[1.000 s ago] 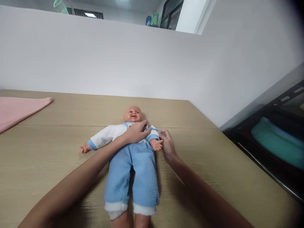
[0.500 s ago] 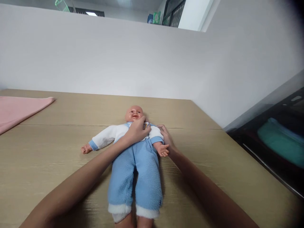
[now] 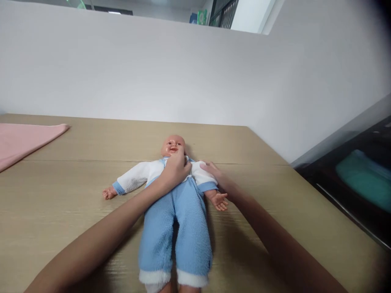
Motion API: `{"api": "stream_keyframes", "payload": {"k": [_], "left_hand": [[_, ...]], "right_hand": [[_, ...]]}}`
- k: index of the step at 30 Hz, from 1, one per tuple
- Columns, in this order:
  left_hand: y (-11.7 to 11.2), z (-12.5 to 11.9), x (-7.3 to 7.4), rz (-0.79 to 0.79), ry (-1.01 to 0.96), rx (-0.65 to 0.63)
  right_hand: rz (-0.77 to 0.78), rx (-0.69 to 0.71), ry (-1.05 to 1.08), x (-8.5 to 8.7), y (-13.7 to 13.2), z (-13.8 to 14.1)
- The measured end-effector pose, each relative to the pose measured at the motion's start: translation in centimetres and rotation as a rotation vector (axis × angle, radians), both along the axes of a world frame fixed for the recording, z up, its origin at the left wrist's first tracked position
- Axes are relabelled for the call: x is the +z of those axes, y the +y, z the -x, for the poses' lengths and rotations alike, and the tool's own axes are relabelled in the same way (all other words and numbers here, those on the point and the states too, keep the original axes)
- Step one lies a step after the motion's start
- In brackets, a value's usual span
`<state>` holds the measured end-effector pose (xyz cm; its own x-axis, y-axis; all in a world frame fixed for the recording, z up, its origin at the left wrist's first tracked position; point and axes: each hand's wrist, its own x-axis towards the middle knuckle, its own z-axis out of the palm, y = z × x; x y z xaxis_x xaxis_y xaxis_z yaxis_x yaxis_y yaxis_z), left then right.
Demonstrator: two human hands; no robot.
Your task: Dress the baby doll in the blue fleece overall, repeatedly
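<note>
A baby doll (image 3: 173,145) lies on its back, head toward the wall, dressed in a white top with blue cuffs and fuzzy blue trousers (image 3: 159,236) with white hems. My left hand (image 3: 177,167) reaches across its chest, fingers curled on the front of the top near the neck and shoulder. At the doll's arm on the right, my right hand (image 3: 218,177) has its fingers closed at the outer side of the white sleeve (image 3: 203,176); some of its fingers are hidden. The doll's other arm (image 3: 131,179) stretches out over the tabletop.
The wooden table (image 3: 76,195) has a seam running across it. A pink cloth (image 3: 27,140) lies at the far left. Behind the table rises a white wall (image 3: 137,73). At the right is a dark space with a green cloth (image 3: 363,177).
My right hand has shifted slightly right and down, and the doll's arm beside it has moved outward. My left hand stays at the chest, its fingers slightly shifted.
</note>
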<state>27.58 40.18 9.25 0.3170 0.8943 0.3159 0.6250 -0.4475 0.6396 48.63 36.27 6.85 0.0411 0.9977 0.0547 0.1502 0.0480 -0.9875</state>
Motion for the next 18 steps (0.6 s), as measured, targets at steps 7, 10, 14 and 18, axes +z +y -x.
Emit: {"api": "stream_keyframes", "payload": {"k": [7, 10, 14, 18], "left_hand": [[0.0, 0.0, -0.3, -0.038, 0.007, 0.015], [0.3, 0.0, -0.5, -0.037, 0.008, 0.014], [0.3, 0.1, -0.6, -0.040, -0.040, -0.022], [-0.4, 0.6, 0.0, -0.046, -0.089, -0.106]], "right_hand": [[0.129, 0.262, -0.249, 3.7, -4.6, -7.2], [0.105, 0.181, -0.346, 3.5, -4.3, -9.2], [0.100, 0.123, -0.308, 2.2, -3.7, -10.1], [0.097, 0.145, -0.307, 1.3, -3.7, -10.0]]}}
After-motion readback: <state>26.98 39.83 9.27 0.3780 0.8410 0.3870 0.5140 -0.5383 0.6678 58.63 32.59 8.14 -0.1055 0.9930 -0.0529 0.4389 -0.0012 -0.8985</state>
